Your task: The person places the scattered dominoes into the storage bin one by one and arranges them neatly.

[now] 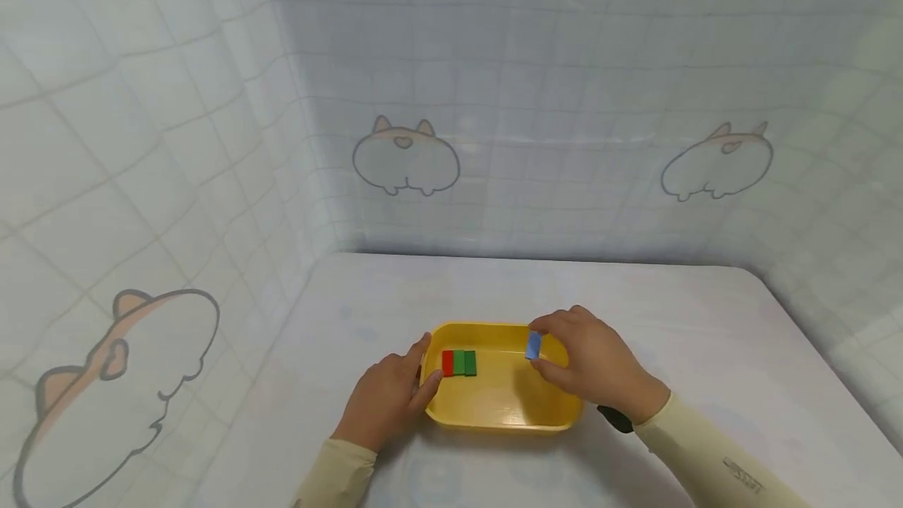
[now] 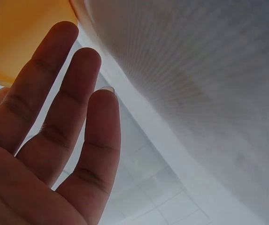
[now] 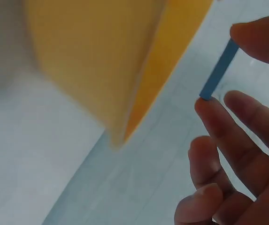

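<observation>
A shallow yellow tray (image 1: 494,428) stands on the white table. At its left end my left hand (image 1: 384,398) holds the rim, thumb over the inner side and index finger along the outside. The other fingers (image 2: 80,89) stretch out loosely beside the tray in the left wrist view. My right hand (image 1: 592,355) pinches a small flat blue block (image 1: 533,346) by its ends, between thumb and fingertips, over the tray's right part. Seen edge-on in the right wrist view, the blue block (image 3: 219,70) is thin. A red block (image 1: 447,363), a light green block (image 1: 459,363) and a dark green block (image 1: 470,363) lie side by side in the tray's left part.
White cloth (image 1: 564,179) with grid lines and dog drawings hangs behind and along both sides. The table (image 1: 677,320) spreads out around the tray. A dark band (image 1: 616,419) shows at my right wrist.
</observation>
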Motion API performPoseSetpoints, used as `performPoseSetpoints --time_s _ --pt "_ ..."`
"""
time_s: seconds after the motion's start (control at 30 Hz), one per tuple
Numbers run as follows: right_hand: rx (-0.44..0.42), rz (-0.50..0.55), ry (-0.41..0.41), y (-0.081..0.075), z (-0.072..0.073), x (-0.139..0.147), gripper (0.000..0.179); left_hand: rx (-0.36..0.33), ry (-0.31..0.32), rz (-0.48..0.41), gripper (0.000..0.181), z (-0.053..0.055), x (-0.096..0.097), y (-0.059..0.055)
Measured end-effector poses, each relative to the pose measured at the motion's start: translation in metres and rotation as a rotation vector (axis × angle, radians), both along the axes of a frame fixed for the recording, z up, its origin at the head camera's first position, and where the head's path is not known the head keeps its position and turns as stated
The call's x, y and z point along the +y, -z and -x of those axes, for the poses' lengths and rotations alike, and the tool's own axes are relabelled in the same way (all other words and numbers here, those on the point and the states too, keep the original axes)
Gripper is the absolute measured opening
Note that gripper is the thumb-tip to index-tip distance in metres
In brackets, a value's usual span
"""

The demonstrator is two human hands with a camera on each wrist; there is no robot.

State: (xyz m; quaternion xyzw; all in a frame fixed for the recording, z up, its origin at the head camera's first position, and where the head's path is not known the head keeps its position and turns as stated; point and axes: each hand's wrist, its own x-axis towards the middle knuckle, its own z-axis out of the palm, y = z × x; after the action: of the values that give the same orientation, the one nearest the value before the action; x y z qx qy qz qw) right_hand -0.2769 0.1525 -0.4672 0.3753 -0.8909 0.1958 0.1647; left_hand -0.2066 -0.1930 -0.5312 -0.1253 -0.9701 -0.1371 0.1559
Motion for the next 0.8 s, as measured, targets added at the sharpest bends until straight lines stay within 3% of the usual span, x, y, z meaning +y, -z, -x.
performPoseSetpoints --time_s 0.4,0.8 --pt "-0.023 -0.288 -0.145 -0.012 0.015 -0.046 0.039 0.007 0.004 -0.001 0.070 0.002 0.001 0.001" --pt "-0.066 -0.409 -0.208 -0.018 0.025 -0.080 0.032 0.034 0.010 -0.011 0.069 0.001 0.001 -0.002"
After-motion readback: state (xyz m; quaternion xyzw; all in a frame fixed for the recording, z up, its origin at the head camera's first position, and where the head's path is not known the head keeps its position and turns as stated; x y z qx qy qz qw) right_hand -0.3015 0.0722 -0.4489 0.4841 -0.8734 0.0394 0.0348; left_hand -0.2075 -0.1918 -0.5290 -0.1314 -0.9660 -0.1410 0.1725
